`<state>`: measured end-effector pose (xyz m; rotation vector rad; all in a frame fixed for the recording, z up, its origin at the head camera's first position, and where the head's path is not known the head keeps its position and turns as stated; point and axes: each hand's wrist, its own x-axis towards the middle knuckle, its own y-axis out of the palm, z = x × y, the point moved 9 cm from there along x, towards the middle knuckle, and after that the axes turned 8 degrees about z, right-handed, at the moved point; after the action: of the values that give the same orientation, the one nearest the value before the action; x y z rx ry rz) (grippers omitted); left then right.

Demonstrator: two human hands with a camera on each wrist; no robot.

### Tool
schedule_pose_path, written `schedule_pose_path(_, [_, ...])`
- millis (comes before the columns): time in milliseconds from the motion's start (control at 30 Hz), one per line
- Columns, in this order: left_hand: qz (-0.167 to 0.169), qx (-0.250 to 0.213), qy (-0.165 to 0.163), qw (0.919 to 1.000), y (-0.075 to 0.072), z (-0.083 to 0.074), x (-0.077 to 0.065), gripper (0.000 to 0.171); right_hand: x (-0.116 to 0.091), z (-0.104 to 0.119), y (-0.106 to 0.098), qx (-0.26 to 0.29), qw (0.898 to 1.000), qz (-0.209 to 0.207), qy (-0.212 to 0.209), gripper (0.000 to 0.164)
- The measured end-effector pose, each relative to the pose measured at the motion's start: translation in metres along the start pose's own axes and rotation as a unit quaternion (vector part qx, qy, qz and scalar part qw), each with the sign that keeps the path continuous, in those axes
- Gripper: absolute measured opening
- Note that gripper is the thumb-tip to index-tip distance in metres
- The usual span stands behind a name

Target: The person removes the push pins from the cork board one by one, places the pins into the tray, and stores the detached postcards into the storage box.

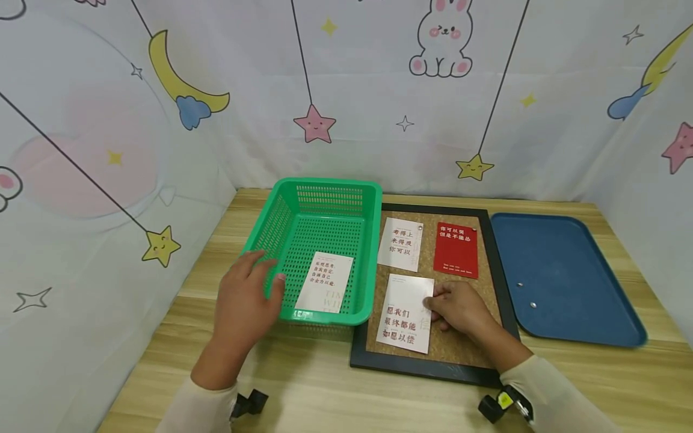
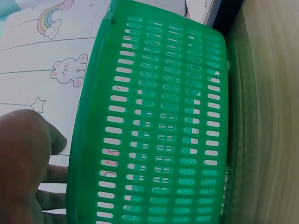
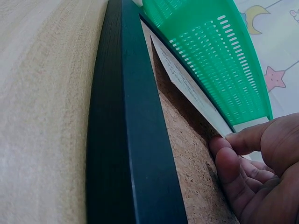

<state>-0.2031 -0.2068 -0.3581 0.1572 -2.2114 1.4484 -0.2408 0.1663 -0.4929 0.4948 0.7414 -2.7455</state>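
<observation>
My right hand pinches the right edge of a white card with dark red writing, over the lower left of a black-framed cork board. The right wrist view shows this card tilted, one side raised off the cork. A white card and a red card, each with a pin at its upper right corner, are on the board behind it. Relaxed fingers of my left hand hover by the left front rim of a green basket. Inside the basket lies another white card.
To the right of the board lies a blue tray with two small shiny pins near its left side. Everything sits on a wood-grain table. A white printed curtain hangs behind and at both sides.
</observation>
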Motion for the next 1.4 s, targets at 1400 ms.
schedule_pose_path(1400, [0.091, -0.033, -0.272, 0.9574, -0.001, 0.077, -0.017, 0.044, 0.002, -0.003, 0.0, 0.006, 1.0, -0.003, 0.004, 0.019])
